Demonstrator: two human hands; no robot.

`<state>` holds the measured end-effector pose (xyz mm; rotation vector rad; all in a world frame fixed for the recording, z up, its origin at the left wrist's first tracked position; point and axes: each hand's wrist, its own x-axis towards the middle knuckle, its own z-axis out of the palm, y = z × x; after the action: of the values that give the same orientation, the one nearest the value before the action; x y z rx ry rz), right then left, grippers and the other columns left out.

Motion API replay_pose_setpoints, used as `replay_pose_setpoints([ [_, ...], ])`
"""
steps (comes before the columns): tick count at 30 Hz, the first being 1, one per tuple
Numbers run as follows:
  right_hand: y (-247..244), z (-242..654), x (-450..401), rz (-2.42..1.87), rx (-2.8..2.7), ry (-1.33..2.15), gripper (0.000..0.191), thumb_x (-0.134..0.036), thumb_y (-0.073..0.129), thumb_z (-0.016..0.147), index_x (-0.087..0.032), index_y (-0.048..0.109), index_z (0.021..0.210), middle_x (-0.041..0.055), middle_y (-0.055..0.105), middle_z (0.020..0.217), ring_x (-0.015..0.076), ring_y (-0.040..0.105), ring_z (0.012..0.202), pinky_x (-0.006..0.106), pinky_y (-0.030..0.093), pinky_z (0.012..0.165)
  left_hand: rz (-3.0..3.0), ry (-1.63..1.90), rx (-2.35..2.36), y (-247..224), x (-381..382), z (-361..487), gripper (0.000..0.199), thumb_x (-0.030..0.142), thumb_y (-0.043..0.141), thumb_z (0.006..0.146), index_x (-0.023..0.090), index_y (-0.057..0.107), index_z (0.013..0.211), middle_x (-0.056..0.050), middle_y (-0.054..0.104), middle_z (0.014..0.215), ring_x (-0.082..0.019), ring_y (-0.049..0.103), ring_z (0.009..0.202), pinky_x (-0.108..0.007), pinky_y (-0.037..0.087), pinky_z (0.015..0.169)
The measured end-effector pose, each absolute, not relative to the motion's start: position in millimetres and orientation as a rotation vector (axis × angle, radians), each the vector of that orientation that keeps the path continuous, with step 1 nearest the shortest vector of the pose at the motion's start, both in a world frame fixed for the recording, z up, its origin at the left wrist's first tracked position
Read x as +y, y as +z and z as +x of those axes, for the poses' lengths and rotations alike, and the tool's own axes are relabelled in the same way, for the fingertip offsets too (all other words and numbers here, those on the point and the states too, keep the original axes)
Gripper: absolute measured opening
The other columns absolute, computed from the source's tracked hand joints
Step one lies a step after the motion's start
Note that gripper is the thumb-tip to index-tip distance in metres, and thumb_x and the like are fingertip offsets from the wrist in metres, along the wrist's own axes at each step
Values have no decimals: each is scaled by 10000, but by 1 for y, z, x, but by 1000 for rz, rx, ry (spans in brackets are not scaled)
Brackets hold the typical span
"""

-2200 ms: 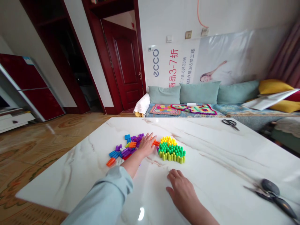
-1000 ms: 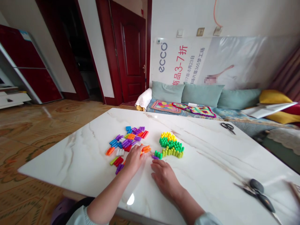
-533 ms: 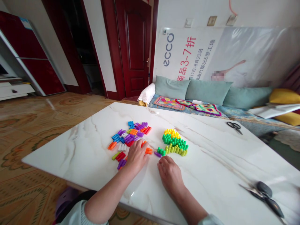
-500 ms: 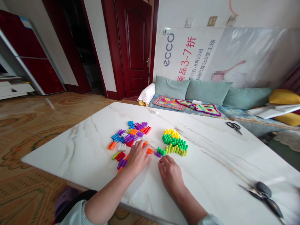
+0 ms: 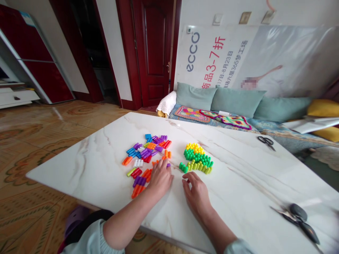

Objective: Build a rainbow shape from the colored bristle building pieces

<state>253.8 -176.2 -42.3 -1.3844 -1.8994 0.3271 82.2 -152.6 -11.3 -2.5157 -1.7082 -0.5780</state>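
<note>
My left hand (image 5: 161, 177) lies low over the table at the right side of a loose spread of oblong plastic beads (image 5: 145, 153) in purple, orange, blue, red, white and lime. Its fingers stretch forward, and a purple bead (image 5: 168, 164) shows right at their tips. Whether they grip it is hard to see. My right hand (image 5: 197, 192) rests on the table with loosely bent fingers, thumb and forefinger apart and nothing visible between them. Just beyond it sits a block of joined beads (image 5: 198, 157), yellow at the back, green in the middle, lime in front.
Black-handled scissors (image 5: 266, 142) lie at the table's far right. Pliers (image 5: 299, 218) with dark handles lie near the right edge, by a dark rounded object (image 5: 298, 211). Behind the marble-patterned table (image 5: 87, 165) stands a sofa with cushions (image 5: 235, 102).
The purple bead has moved left, away from the green beads to my left fingertips. My left hand has shifted slightly, uncovering orange beads. My right hand stays nearly in place.
</note>
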Motion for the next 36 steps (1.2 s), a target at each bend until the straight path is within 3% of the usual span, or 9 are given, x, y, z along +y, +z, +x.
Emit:
replay_pose_setpoints([
  [2, -43, 254, -175, -1403, -1906, 338, 156, -177, 460, 853, -189, 607, 904, 39, 628, 892, 135, 594, 713, 240, 459, 680, -2492, -645, -1688, -9, -153, 85, 130, 208, 542, 863, 174, 661, 902, -111, 563, 1183, -286, 465, 1126, -448, 388, 925],
  [7, -41, 253, -174, -1489, -1919, 335, 185, -163, 444, 854, -184, 627, 872, 47, 642, 898, 151, 614, 772, 241, 469, 702, -2824, -675, -1468, -15, -156, 94, 173, 197, 478, 898, 206, 651, 890, -43, 639, 972, -210, 548, 971, -365, 417, 844],
  [15, -39, 251, -172, -1579, -2001, 304, 339, -131, 446, 839, -198, 614, 1125, 77, 633, 1195, 190, 624, 1027, 294, 482, 888, -2846, -635, -1544, -29, -149, 100, 403, 175, 426, 901, 224, 520, 1289, -72, 549, 1325, -248, 470, 1150, -398, 401, 908],
  [21, -38, 249, -170, -1642, -2043, 283, 440, -116, 462, 814, -199, 582, 1229, 79, 586, 1305, 204, 594, 1126, 315, 480, 932, -2881, -581, -1518, -32, -146, 100, 496, 179, 406, 898, 206, 415, 1394, -77, 463, 1428, -268, 419, 1225, -438, 383, 956],
  [28, -35, 247, -169, -1713, -2111, 220, 499, -125, 484, 817, -179, 527, 1311, 101, 530, 1374, 237, 574, 1163, 353, 472, 955, -2908, -568, -1513, -37, -144, 98, 503, 172, 414, 892, 161, 409, 1395, -103, 392, 1480, -268, 384, 1300, -432, 346, 1054],
  [31, -34, 249, -168, -1713, -2130, 212, 536, -122, 497, 809, -195, 494, 1340, 108, 492, 1408, 242, 583, 1154, 367, 476, 948, -2911, -588, -1495, -29, -149, 91, 460, 179, 471, 871, 171, 487, 1331, -124, 372, 1484, -272, 399, 1303, -427, 336, 1075],
  [36, -36, 254, -170, -1685, -2147, 244, 468, -141, 485, 830, -163, 522, 1296, 128, 500, 1396, 243, 589, 1144, 369, 486, 936, -2824, -651, -1619, 1, -150, 49, 331, 250, 631, 798, 241, 648, 1129, -74, 598, 1232, -252, 517, 1159, -393, 381, 1031],
])
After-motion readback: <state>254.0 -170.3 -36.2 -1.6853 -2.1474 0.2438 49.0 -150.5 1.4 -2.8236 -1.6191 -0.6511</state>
